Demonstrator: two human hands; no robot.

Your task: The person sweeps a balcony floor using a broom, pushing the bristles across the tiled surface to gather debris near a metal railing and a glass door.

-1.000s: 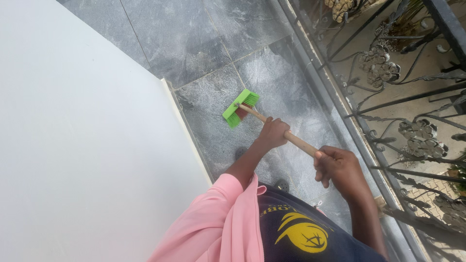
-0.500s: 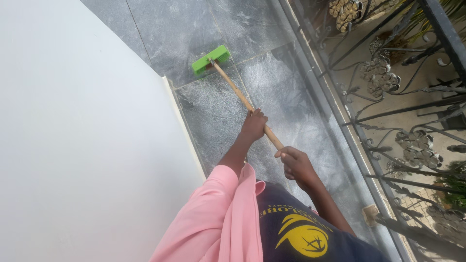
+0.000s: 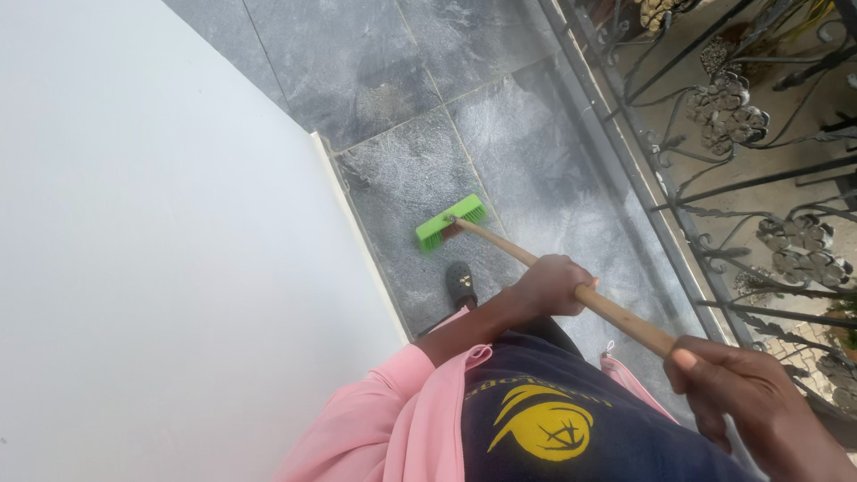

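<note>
A person stands on a floor (image 3: 536, 170) of grey stone tiles and holds a broom in 2 hands. The broom's green brush head (image 3: 451, 222) rests on the tile just ahead of the person's dark shoe (image 3: 461, 284), close to the base of the white wall (image 3: 152, 241) on the left.

The wooden handle (image 3: 616, 312) is the broom's long axis. It runs on a slant from the brush head at the upper left, down and to the right toward the person's body, so the brush end points away from the person and toward the wall. The brush head itself lies crosswise to the handle, its length running from lower left to upper right.

The left hand (image 3: 549, 286) is closed around the handle about midway along it, fingers wrapped over the wood. The right hand (image 3: 750, 393) is closed on the upper end of the handle, near the lower right corner of the view, with the thumb lying along the wood. The 2 hands are apart on the handle, with bare wood showing between them.

A pink sleeve (image 3: 402, 402) covers the left arm down to the forearm. A black iron railing (image 3: 714, 178) with scrollwork runs along the right side of the floor.
</note>
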